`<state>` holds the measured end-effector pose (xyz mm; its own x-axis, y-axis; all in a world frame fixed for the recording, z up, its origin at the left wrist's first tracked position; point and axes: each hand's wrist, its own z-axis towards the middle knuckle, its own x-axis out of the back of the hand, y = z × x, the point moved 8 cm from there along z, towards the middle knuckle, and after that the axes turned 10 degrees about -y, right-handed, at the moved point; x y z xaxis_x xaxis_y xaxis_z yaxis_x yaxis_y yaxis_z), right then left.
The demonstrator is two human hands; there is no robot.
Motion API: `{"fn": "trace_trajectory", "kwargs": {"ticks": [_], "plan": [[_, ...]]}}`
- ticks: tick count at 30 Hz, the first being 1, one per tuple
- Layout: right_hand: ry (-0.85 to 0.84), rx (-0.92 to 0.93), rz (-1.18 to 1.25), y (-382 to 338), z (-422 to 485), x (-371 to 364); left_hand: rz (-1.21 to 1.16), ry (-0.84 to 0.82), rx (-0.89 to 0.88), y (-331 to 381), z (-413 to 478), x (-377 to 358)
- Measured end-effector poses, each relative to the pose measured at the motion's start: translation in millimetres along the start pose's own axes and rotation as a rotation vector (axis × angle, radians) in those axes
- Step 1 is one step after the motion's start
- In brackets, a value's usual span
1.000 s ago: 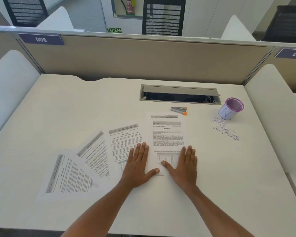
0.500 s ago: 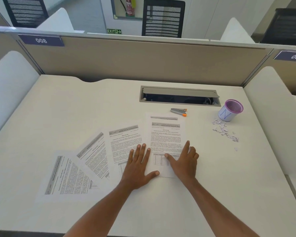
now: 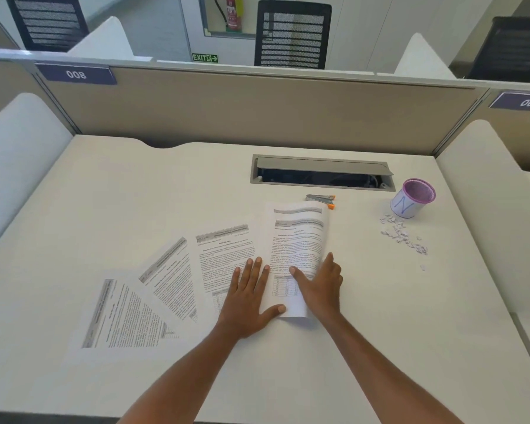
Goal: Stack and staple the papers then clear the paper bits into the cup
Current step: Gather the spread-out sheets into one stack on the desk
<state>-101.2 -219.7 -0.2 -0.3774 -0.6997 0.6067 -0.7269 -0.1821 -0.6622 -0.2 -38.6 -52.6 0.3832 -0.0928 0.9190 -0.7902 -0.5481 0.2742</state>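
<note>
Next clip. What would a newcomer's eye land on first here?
Four printed sheets lie fanned across the middle of the desk. The right hand pinches the rightmost sheet, its edge curled up, while the left hand presses flat beside it. At far right, a purple-rimmed cup stands by scattered paper bits.

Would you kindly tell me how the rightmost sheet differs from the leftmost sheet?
The rightmost sheet curls up along its right edge, gripped by the right hand; the leftmost sheet lies flat, untouched. The rightmost sheet sits roughly square to the desk; the leftmost sheet is turned askew. Both are printed pages.
</note>
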Motion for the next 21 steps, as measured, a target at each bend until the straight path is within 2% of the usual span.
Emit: {"fn": "trace_trajectory", "kwargs": {"ticks": [7, 15, 18, 21], "plan": [[-0.031, -0.009, 0.317, 5.7, 15.8, 7.8, -0.021, -0.006, -0.008, -1.6, -0.2, 0.5], [-0.336, -0.072, 0.655, -1.0, 28.4, 16.5, -0.070, -0.015, -0.016, -4.0, 1.0, 2.7], [-0.396, -0.073, 0.819, -8.3, 24.7, 17.6, -0.078, -0.034, -0.013, -4.3, 1.5, 3.1], [-0.374, -0.030, 0.892, -12.5, 24.8, 22.9, -0.096, -0.020, -0.019, -3.6, 1.1, 5.2]]}}
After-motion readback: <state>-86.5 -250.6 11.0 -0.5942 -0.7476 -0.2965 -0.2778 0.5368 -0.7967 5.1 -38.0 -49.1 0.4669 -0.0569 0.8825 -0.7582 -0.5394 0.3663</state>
